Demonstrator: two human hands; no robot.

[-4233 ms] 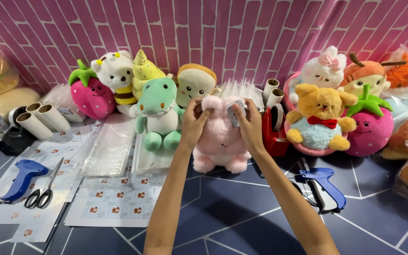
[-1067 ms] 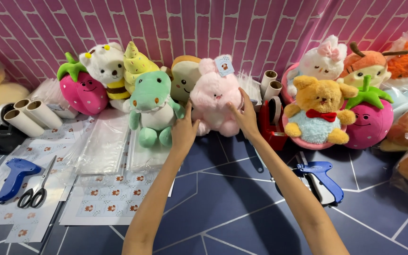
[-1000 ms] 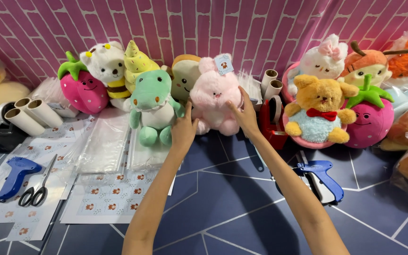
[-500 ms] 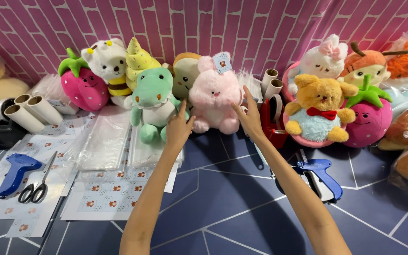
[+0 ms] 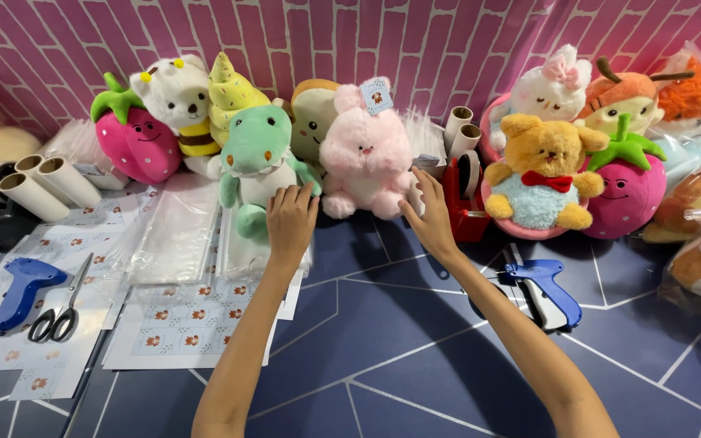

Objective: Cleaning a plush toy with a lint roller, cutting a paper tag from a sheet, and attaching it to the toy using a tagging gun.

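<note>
Pink bunny [image 5: 364,150]: now set upright in the row.
Left hand [image 5: 290,221]: drawn back, fingers spread.
Right hand [image 5: 426,212]: spread, just beside it.

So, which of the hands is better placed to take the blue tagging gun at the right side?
The right hand. It hovers beside the pink plush rabbit, and the blue tagging gun lies just right of that forearm. The left hand is farther away, over the clear bags.
</note>
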